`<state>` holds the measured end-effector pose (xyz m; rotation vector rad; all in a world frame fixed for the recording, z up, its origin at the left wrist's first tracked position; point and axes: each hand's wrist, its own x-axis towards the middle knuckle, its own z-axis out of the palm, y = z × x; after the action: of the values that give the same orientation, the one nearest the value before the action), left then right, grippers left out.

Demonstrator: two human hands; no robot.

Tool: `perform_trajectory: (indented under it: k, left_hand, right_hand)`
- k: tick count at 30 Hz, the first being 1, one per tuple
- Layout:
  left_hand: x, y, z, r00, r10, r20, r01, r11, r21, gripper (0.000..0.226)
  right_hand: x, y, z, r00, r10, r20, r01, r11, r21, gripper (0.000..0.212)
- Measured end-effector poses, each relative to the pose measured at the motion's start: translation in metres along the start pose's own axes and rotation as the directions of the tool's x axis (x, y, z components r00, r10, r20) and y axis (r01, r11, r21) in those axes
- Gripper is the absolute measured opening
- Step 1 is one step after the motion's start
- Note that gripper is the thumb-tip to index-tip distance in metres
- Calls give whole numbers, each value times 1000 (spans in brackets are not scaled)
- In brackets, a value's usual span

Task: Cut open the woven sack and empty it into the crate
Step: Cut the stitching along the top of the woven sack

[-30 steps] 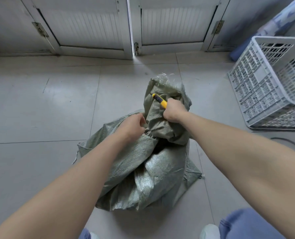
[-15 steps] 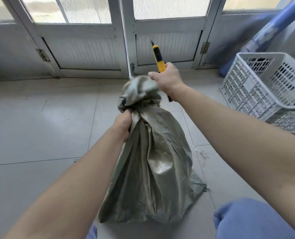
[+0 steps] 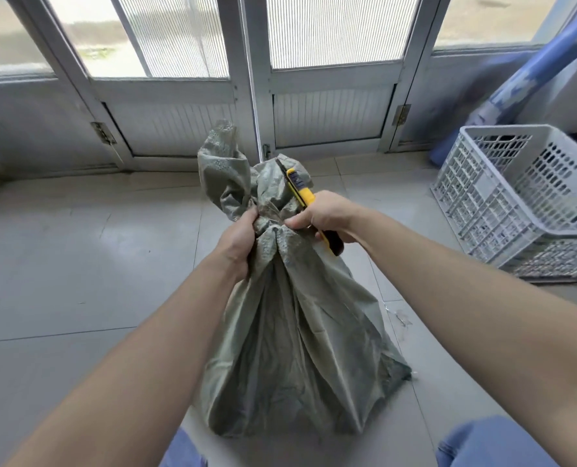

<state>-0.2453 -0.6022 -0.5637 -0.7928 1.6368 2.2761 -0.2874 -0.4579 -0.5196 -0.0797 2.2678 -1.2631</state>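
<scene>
A grey-green woven sack point(image 3: 294, 348) stands upright on the tiled floor in the middle of the view, its neck bunched and tied. My left hand point(image 3: 238, 242) grips that neck from the left side. My right hand point(image 3: 327, 215) holds a yellow and black utility knife point(image 3: 300, 190) just right of the neck, and its thumb and forefinger pinch the sack at the tie. The knife's blade end points up and away, against the loose top of the sack. A white perforated plastic crate point(image 3: 516, 197) stands on the floor at the right.
White double doors point(image 3: 253, 96) with ribbed glass close off the far side. A rolled blue mat point(image 3: 529, 75) leans in the right corner behind the crate. Small scraps point(image 3: 400, 318) lie on the floor beside the sack. My knees in blue trousers point(image 3: 489, 446) show at the bottom.
The sack went from slumped on the floor to pulled upright by its neck. My right hand, raised with the knife half a second ago, has come down to the tied neck.
</scene>
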Motion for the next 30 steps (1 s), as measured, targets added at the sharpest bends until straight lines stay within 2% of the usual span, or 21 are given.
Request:
perform_trajectory:
  k: [2, 5, 9, 11, 15, 17, 20, 23, 25, 26, 27, 28, 29, 30]
  left_hand:
    - [5, 0, -2, 999, 45, -8, -45, 999, -13, 42]
    - [5, 8, -3, 995, 92, 27, -91, 995, -46, 51]
    - [4, 29, -7, 983, 143, 114, -131, 985, -112, 46]
    - [8, 36, -11, 987, 136, 89, -130, 989, -73, 41]
    - [20, 24, -14, 994, 95, 59, -98, 993, 64, 28]
    - [27, 14, -18, 989, 146, -1, -144, 980, 137, 33]
    - [34, 5, -25, 984, 150, -99, -135, 980, 143, 40]
    - [34, 7, -34, 996, 88, -27, -84, 990, 113, 42]
    - [27, 10, -37, 988, 152, -37, -143, 971, 193, 50]
    - [23, 11, -40, 956, 283, -80, -247, 920, 304, 54]
    - [18, 14, -43, 874, 479, -85, -395, 801, 450, 58]
    - [11, 17, -46, 773, 634, 9, -514, 619, 593, 65]
    - [6, 18, -47, 719, 675, 166, -571, 437, 695, 73]
    - [3, 18, -47, 731, 608, 309, -566, 288, 772, 79]
  right_hand:
    - [2, -1, -1, 1000, 11, -6, -11, 1000, 15, 29]
    - [-1, -13, -9, 999, 4, -42, -2, 999, 52, 17]
    - [-6, -36, -11, 991, -58, -116, 75, 987, 143, 27]
    - [-7, -44, -4, 977, -104, -188, 120, 990, 73, 26]
    - [1, -35, 14, 948, -143, -285, 113, 986, -120, 31]
    - [5, -23, 22, 963, -148, -224, 122, 984, -129, 28]
    - [12, -6, 33, 995, -77, -67, 75, 997, -28, 23]
    - [18, -1, 37, 1000, 2, -16, -1, 1000, 27, 24]
    - [20, -4, 35, 999, 43, -31, -41, 998, 56, 22]
    - [21, -5, 33, 997, 64, -51, -60, 995, 76, 22]
    - [20, -6, 31, 994, 79, -69, -72, 993, 93, 22]
    - [19, -6, 29, 993, 84, -80, -75, 991, 107, 23]
    - [18, -6, 26, 993, 81, -87, -70, 990, 121, 20]
    - [16, -6, 24, 994, 69, -89, -56, 989, 136, 17]
